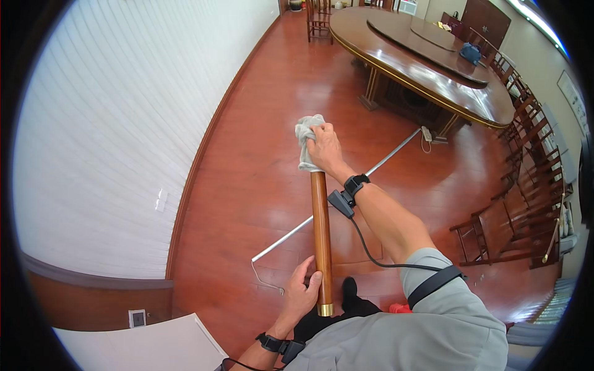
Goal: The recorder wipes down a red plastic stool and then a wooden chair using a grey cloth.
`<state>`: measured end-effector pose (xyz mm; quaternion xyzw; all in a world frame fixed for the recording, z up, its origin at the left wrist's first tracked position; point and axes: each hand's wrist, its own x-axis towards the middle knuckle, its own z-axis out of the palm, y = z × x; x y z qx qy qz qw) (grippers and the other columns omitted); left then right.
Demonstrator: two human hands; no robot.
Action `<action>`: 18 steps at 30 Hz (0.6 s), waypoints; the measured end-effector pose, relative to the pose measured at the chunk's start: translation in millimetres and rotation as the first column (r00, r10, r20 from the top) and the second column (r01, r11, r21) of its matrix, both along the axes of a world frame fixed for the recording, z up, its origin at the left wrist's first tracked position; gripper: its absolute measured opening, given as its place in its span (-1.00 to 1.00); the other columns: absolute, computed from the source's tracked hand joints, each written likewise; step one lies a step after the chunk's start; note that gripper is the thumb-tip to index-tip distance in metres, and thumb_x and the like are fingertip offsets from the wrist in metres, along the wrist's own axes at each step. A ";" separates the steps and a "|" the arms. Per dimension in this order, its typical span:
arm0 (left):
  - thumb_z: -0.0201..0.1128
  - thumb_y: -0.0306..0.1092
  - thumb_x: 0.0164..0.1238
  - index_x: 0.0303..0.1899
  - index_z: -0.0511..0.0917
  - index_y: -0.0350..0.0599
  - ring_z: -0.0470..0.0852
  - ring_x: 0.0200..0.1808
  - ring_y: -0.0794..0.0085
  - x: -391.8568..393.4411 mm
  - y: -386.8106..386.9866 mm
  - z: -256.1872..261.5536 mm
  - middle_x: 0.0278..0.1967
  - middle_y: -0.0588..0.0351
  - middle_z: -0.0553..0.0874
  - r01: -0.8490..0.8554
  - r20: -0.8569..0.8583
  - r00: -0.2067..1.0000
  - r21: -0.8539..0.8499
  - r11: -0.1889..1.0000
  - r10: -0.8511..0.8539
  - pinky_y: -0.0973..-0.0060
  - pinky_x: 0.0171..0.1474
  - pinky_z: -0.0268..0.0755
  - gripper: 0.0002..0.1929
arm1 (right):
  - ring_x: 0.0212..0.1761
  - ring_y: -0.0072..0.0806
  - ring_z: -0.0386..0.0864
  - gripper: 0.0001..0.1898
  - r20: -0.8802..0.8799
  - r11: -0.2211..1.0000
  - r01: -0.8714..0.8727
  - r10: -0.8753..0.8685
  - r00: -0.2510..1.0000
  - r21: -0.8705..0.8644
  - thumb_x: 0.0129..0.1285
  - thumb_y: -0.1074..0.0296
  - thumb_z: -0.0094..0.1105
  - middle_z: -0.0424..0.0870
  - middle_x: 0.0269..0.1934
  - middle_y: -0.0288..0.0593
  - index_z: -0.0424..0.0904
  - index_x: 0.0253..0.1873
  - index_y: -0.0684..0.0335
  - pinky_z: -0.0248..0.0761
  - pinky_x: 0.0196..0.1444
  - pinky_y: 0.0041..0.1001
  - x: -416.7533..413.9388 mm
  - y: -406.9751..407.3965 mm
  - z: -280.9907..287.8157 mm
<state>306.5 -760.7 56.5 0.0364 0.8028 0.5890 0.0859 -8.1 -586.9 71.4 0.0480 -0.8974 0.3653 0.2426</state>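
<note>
A round brown wooden pole (320,218) with a brass end cap (326,310) extends forward from close to my body. My right hand (326,147) grips a crumpled pale grey cloth (304,134) wrapped about the pole's far end, which the cloth hides. Nearer the brass cap, my left hand (301,292) holds the pole from its left side. Its thumb presses against the near edge, and some fingers are hidden behind the wood. Each wrist wears a black strap with a small device.
A long thin silver tube (283,239) with a cord crosses the reddish floor (222,218) beneath the pole. A power strip (426,134) lies near a large round table (352,32). Wooden chairs (492,227) line the right side. White curtains (106,116) hang at left; a white panel (153,345) is near-left.
</note>
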 end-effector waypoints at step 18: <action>-0.07 -0.09 0.71 0.03 0.61 -0.31 0.57 -0.13 0.50 2.1 -16.8 3.2 -0.23 0.14 0.69 0.104 0.081 0.992 -0.047 0.993 -0.100 0.45 0.00 0.45 -0.57 | -0.07 0.10 0.57 -0.55 0.095 0.894 -0.259 0.313 0.945 -0.366 0.28 0.47 0.21 0.49 -0.07 0.12 0.46 0.27 0.31 0.49 -0.04 -0.11 266.8 4.8 -5.3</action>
